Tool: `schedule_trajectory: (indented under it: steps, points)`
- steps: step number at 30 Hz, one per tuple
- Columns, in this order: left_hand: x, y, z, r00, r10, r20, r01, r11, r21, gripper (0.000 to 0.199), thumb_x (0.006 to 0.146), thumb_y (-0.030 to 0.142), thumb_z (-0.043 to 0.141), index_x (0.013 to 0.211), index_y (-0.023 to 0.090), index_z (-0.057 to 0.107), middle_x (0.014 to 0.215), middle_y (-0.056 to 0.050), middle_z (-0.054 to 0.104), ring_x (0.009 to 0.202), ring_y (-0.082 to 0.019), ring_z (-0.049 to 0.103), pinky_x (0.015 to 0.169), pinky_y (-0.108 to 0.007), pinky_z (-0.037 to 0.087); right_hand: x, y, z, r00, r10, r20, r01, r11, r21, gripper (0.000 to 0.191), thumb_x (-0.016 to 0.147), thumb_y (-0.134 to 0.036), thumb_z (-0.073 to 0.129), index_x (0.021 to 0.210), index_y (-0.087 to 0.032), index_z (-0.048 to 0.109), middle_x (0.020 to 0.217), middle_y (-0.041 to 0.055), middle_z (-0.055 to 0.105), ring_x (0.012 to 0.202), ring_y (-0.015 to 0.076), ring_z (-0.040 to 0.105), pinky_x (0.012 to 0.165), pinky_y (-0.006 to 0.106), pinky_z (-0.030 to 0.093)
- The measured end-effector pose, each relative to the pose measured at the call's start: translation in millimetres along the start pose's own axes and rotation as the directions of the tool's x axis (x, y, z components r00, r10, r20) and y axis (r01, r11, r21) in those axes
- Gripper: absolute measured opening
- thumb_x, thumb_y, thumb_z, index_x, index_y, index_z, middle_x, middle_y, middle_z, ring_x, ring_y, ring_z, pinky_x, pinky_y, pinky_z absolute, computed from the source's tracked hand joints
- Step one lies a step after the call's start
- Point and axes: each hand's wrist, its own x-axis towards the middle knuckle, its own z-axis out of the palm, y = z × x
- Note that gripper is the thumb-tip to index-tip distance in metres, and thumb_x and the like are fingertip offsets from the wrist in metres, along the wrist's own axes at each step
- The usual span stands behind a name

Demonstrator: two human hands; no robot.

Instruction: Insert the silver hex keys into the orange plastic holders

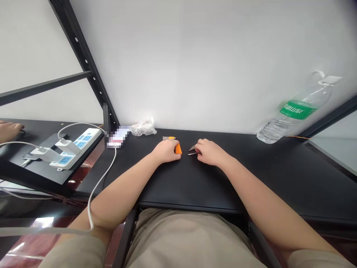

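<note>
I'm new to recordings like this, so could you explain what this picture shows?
This picture comes from a camera worn on a person's head, looking down at their own bare arms. The left hand is at an orange object, and the right hand is at a small metal piece. Neither thing is clear enough to name exactly, or to tell if it is gripped. On or near the black table are a power strip, a plastic bag and a water bottle. Another person's hand shows at far left.
</note>
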Motion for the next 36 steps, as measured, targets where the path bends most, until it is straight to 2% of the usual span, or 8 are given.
schedule_trajectory:
  steps: [4,7,10,16,21,28,32,36]
  points:
    - [-1.1,2.2,0.7,1.0,-0.001,0.016,0.0,0.998,0.066,0.024,0.078,0.041,0.069,0.092,0.022,0.064,0.09,-0.006,0.069,0.078,-0.024,0.066,0.064,-0.033,0.047,1.2,-5.6,2.6,0.999,0.034,0.04,-0.042,0.975,0.219,0.008,0.087,-0.017,0.06,0.09,-0.024,0.061,0.088,0.0011,0.067,0.074,0.0172,0.058,0.063,0.029,0.039]
    - [-1.3,3.2,0.2,1.0,-0.019,0.025,0.016,0.996,0.09,0.024,0.079,0.04,0.068,0.095,0.022,0.065,0.089,-0.006,0.07,0.079,-0.024,0.067,0.065,-0.033,0.047,2.0,-6.2,3.7,1.0,0.0,0.014,-0.006,0.92,0.393,0.023,0.092,-0.018,0.057,0.112,-0.026,0.065,0.092,0.0005,0.07,0.077,0.0169,0.062,0.068,0.029,0.045]
    - [-1.0,3.6,-1.0,1.0,-0.019,0.022,0.017,0.996,0.088,0.024,0.079,0.041,0.068,0.093,0.021,0.065,0.089,-0.006,0.07,0.079,-0.024,0.067,0.066,-0.033,0.046,0.4,-4.4,2.1,0.998,-0.068,-0.02,0.069,0.886,0.459,0.026,0.096,-0.021,0.054,0.115,-0.027,0.071,0.1,0.0028,0.07,0.081,0.0172,0.064,0.073,0.031,0.05]
    - [-1.2,4.2,-4.2,1.0,-0.009,0.027,0.007,0.998,0.068,0.025,0.078,0.044,0.069,0.087,0.021,0.066,0.093,-0.008,0.072,0.082,-0.025,0.067,0.066,-0.033,0.047,-2.8,-4.0,-2.2,0.989,-0.136,-0.063,0.149,0.858,0.492,0.03,0.1,-0.026,0.052,0.116,-0.028,0.077,0.109,0.0054,0.071,0.086,0.019,0.067,0.079,0.035,0.055]
    - [-1.7,5.9,-3.8,1.0,0.002,0.015,-0.003,0.998,0.069,0.026,0.078,0.046,0.07,0.084,0.021,0.066,0.091,-0.007,0.072,0.081,-0.024,0.067,0.066,-0.032,0.046,-3.5,-8.9,-5.7,0.973,-0.185,-0.135,0.223,0.9,0.374,0.034,0.101,-0.024,0.05,0.115,-0.03,0.08,0.108,0.0051,0.071,0.089,0.0198,0.067,0.08,0.035,0.053]
    - [-1.6,6.2,-3.3,1.0,0.002,0.023,-0.003,0.999,0.043,0.028,0.078,0.048,0.069,0.082,0.021,0.066,0.088,-0.007,0.071,0.078,-0.023,0.066,0.063,-0.033,0.044,-4.5,-0.3,-6.3,0.978,-0.154,-0.141,0.196,0.911,0.363,0.031,0.101,-0.026,0.052,0.114,-0.031,0.08,0.11,0.0034,0.072,0.088,0.0191,0.068,0.08,0.034,0.053]
    - [-1.1,5.0,-2.3,1.0,0.023,0.021,-0.024,0.998,0.061,0.03,0.079,0.05,0.069,0.079,0.021,0.065,0.087,-0.007,0.071,0.078,-0.024,0.066,0.064,-0.033,0.044,-5.2,-4.5,-4.8,0.971,-0.188,-0.149,0.229,0.911,0.342,0.032,0.101,-0.025,0.052,0.112,-0.032,0.081,0.11,0.0027,0.073,0.09,0.019,0.069,0.08,0.033,0.052]
    - [-0.4,4.1,-2.2,0.999,0.029,0.021,-0.031,0.996,0.085,0.031,0.08,0.051,0.068,0.08,0.02,0.066,0.087,-0.008,0.071,0.079,-0.024,0.066,0.065,-0.033,0.045,-5.6,-5.0,-7.0,0.972,-0.172,-0.162,0.219,0.913,0.343,0.033,0.102,-0.026,0.05,0.11,-0.032,0.081,0.11,0.0028,0.074,0.089,0.0192,0.069,0.08,0.034,0.053]
